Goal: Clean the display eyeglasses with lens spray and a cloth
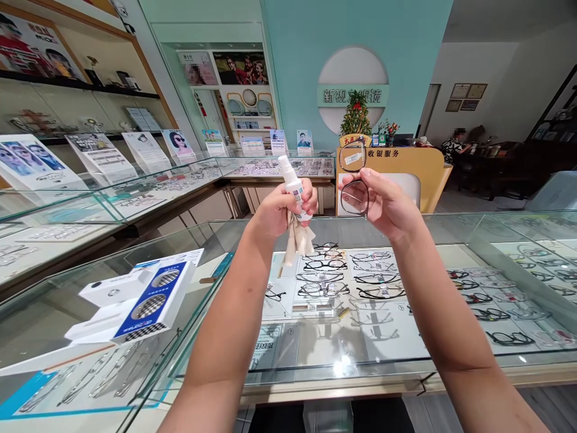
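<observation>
My left hand (278,207) is raised in front of me, closed around a small white spray bottle (292,181) and a beige cloth (299,239) that hangs below the fist. My right hand (383,201) is closed on a pair of dark-framed glasses (354,180) with a tag on one lens, held upright beside the bottle. The bottle's nozzle points towards the lenses. Both hands hover above a glass display counter (406,355).
Under the counter glass lie several rows of spectacle frames (342,276). A blue and white box (148,300) stands on the counter at left. More glass cases run along the left wall. A yellow cashier desk (406,165) stands behind, and a person sits at far right.
</observation>
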A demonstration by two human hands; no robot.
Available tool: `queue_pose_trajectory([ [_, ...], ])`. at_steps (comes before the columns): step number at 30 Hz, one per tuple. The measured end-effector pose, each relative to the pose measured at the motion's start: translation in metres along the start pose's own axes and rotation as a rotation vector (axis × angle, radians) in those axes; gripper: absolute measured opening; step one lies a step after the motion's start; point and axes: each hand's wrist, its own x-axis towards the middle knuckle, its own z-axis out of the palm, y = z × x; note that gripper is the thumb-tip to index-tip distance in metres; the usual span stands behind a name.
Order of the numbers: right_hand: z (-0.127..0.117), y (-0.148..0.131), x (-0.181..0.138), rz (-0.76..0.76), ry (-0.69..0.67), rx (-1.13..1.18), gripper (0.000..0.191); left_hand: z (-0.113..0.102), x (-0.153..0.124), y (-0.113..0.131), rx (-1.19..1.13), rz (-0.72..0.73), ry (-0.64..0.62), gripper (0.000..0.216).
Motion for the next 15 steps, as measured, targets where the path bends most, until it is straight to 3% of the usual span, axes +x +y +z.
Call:
queue_pose_trajectory([
  [2, 0.001, 0.001, -0.001, 0.033, -0.024, -0.009, 0.036, 0.008, -0.001, 0.001, 0.029, -0.021, 0.059, 0.031],
  [7, 0.004, 0.006, -0.001, 0.085, -0.097, -0.016, 0.036, 0.024, -0.001, 0.0, 0.033, -0.007, 0.287, 0.082],
  [10, 0.006, 0.008, -0.001, 0.082, -0.141, -0.032, 0.036, 0.023, 0.001, -0.005, 0.002, -0.024, 0.279, 0.094],
  [15, 0.01, 0.007, -0.004, 0.089, -0.191, -0.064, 0.036, 0.006, 0.004, -0.021, 0.036, -0.115, 0.245, 0.093],
])
